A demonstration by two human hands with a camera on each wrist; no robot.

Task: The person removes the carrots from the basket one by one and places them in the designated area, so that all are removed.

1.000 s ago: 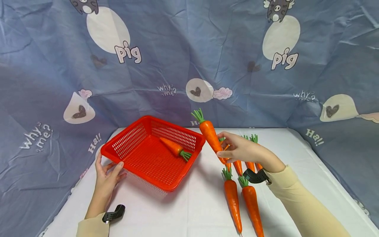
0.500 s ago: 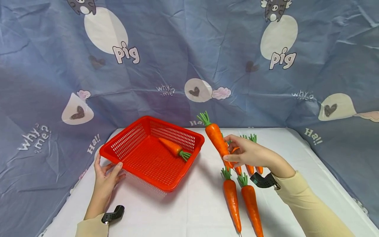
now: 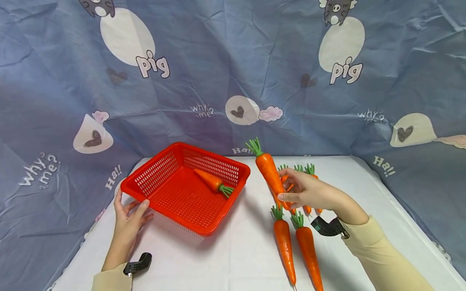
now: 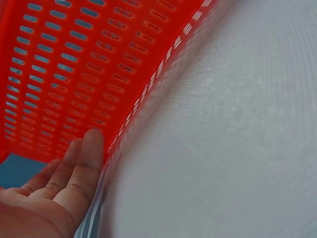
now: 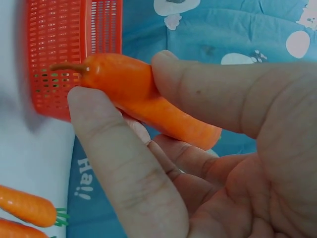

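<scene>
My left hand (image 3: 127, 226) holds the near left corner of a red perforated plastic basket (image 3: 200, 224), thumb at the rim. In the left wrist view its fingers (image 4: 89, 158) touch the basket's outer wall (image 4: 74, 84). One carrot (image 3: 208, 179) lies inside, green top toward the right. My right hand (image 3: 314, 192) pinches another carrot (image 3: 269, 169) between thumb and fingers, right of the basket and above the table. That carrot tilts, its green top up and to the left. In the right wrist view its thin root end (image 5: 99, 69) points at the basket.
Two carrots (image 3: 285, 246) (image 3: 309, 250) lie side by side at the front right of the white table (image 3: 251, 262). Several more lie behind, partly covered by my right hand. A blue printed cloth (image 3: 204, 60) hangs round the back and sides.
My right hand has shifted right and slightly down with the carrot, away from the basket. The left hand and basket stay nearly where they were.
</scene>
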